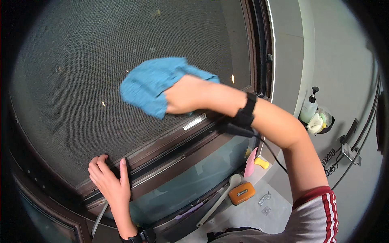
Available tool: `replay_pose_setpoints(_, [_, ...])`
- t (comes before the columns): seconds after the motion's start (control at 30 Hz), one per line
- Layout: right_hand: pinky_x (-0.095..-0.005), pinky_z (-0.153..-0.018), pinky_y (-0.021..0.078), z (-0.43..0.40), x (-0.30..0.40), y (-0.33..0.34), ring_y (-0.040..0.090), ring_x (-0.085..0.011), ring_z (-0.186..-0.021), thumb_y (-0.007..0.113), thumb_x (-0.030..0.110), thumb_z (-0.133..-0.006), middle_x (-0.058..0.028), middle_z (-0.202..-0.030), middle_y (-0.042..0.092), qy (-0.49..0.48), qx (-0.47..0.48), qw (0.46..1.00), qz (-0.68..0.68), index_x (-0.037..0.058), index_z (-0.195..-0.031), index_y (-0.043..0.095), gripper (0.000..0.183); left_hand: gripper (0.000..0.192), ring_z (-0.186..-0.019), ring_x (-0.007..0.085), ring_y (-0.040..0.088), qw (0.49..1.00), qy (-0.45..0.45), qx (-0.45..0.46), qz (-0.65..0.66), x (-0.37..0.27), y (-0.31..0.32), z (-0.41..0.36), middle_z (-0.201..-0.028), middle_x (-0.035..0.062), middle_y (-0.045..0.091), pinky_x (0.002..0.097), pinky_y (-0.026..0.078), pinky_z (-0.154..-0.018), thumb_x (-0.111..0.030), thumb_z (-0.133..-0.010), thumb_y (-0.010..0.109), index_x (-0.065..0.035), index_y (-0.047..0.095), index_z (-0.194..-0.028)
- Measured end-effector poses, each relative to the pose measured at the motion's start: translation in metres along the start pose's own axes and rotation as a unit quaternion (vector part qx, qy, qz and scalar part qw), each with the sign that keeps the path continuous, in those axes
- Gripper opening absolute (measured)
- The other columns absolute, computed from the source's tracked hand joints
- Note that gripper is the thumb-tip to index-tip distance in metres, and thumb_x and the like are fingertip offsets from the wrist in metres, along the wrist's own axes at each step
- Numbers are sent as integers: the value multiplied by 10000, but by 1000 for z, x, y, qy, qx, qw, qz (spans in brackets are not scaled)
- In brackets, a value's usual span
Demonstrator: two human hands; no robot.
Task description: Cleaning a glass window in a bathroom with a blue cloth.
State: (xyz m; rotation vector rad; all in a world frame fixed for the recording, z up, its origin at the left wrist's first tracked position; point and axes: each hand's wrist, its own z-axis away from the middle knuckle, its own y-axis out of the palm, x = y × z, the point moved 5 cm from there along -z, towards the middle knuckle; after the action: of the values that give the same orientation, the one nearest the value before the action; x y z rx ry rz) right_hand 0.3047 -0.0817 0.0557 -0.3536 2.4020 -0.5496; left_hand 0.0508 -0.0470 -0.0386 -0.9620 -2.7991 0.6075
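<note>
A blue cloth [152,82] lies bunched under my right hand [188,92], pressed to a dark mesh window screen [91,76]. My fingers are mostly hidden by its folds. Around the screen runs a brown window frame [158,141], with a white label [194,122] bearing print on its lower rail, just below the cloth. My left hand [108,179] rests at the lower left corner, fingers spread over the frame's edge and the mesh, holding nothing. Both wrists wear black straps, and a cable trails from the right one.
A long-handled brush [218,200], an orange case [242,193], a pink object [250,163] and a yellow object [261,163] sit below the window. On the right wall, a black holder [328,126] carries a pump bottle [309,106], near a coiled hose [331,164]. A metal stay [99,218] stands lower left.
</note>
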Motion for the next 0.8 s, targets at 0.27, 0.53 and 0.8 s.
replay_pose_setpoints(0.27, [-458,-911,445,134,-110,-66,568,-401,-1054,467,378,-891,-249,-1114,610,379,163,910,52,71,-1119,611,408,414,-1064,356,460,1000,-10,11,12,1,2,0,-1124,187,474,443,342,-948,-293,-857,643,9,513,-1108])
replay_pose_setpoints(0.53, [-398,-1058,339,200,-102,-64,424,-382,-1279,390,386,-949,-233,-1345,487,451,18,891,-50,17,-1295,488,516,412,-1066,356,463,1000,-7,6,3,1,1,1,-1127,192,474,443,347,-943,-291,-868,636,15,509,-1112])
replay_pose_setpoints(0.8, [-344,-994,435,191,-70,-86,532,-189,-1153,380,600,-952,-82,-1318,525,579,-212,656,-435,64,-1404,400,702,396,-1058,357,470,1000,-4,4,8,1,0,1,-1117,192,480,448,347,-942,-278,-868,639,13,507,-1100])
